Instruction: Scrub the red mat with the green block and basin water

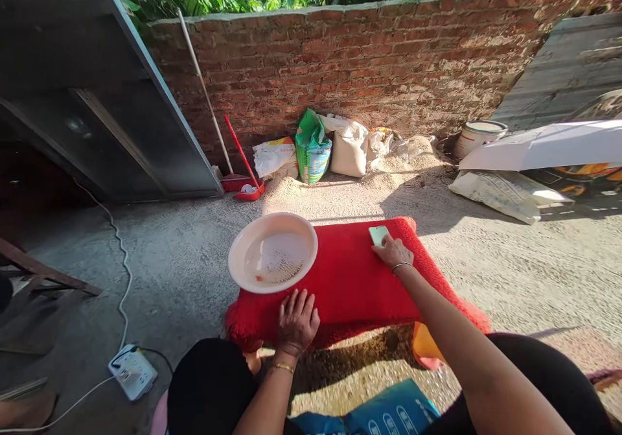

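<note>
A low table draped in a fuzzy red cloth (345,273) stands in front of my knees. My left hand (297,321) lies palm down on its near edge, fingers stretched out and apart, holding nothing. Just beyond those fingertips sits a pale pink basin (234,253) with what looks like water and a small reddish bit inside. At the far right of the cloth, my right hand (396,251) has its fingers on the near end of a mint-green phone (378,233). Some of these fingers are hidden from view.
A power strip (132,371) with white cables rests on the ground at left. Along the brick wall (359,59) are a red dustpan (250,192), a green bag (313,153) and a white sack (350,150). A blue bag (389,412) lies between my legs.
</note>
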### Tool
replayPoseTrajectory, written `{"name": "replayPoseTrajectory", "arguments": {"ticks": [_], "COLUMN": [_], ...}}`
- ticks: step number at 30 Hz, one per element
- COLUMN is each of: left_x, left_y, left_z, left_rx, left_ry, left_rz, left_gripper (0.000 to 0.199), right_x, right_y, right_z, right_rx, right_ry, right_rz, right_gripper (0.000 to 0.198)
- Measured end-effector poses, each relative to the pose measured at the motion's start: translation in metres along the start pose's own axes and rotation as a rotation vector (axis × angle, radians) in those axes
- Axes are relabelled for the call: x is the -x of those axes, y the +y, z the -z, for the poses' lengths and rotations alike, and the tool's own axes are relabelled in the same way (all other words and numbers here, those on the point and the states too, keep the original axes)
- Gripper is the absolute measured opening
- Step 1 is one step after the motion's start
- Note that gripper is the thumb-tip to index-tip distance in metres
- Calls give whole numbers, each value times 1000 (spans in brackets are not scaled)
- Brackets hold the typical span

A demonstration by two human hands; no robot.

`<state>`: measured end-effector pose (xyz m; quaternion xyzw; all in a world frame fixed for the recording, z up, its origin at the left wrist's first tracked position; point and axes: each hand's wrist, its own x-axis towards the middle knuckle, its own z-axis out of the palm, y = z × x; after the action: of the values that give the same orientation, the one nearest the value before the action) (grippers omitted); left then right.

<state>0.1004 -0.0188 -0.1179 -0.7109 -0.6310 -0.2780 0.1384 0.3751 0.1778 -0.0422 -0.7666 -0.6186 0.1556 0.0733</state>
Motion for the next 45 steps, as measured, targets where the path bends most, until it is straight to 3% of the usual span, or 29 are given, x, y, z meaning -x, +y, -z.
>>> {"name": "replayPoseTrajectory", "arguments": {"ticks": [5,7,9,12,17,21,24,26,30,35,39,42,45], "left_x": [0,0,0,1,8,12,12,11,7,2,2,2,2], "left_y": [1,1,2,2,2,0,-1,0,2,2,2,1,0], "left_z": [0,0,0,-1,-7,-11,-10,-8,-3,0,0,0,1], "left_rx": [-1,-4,-12,-26,-33,-55,-69,-67,-46,-24,-34,-43,-49], "left_ry": [20,21,19,24,7,-13,-15,-9,17,12,8,10,-18], "left_rz": [-3,-4,-4,-6,18,20,13,13,15,0,-5,-8,-13], "left_gripper": [31,31,31,31,32,34,35,35,33,32,32,32,33], "right_x": [-20,-20,-18,-12,3,13,9,1,-31,-70,-74,-46,7], "right_y": [107,128,128,90,-26,-106,-136,-137,-92,27,109,122,91], "right_z": [39,47,48,36,-1,-26,-36,-37,-24,18,50,55,38], "right_rx": [13,2,-21,-56,-61,-38,-12,17,54,65,47,17,-23], "right_ry": [69,92,106,100,36,-24,-53,-84,-78,18,76,111,129], "right_rz": [-291,-345,-343,-233,112,299,381,392,270,-64,-296,-301,-157], "right_gripper": [45,47,49,51,48,47,45,43,45,48,48,52,50]}}
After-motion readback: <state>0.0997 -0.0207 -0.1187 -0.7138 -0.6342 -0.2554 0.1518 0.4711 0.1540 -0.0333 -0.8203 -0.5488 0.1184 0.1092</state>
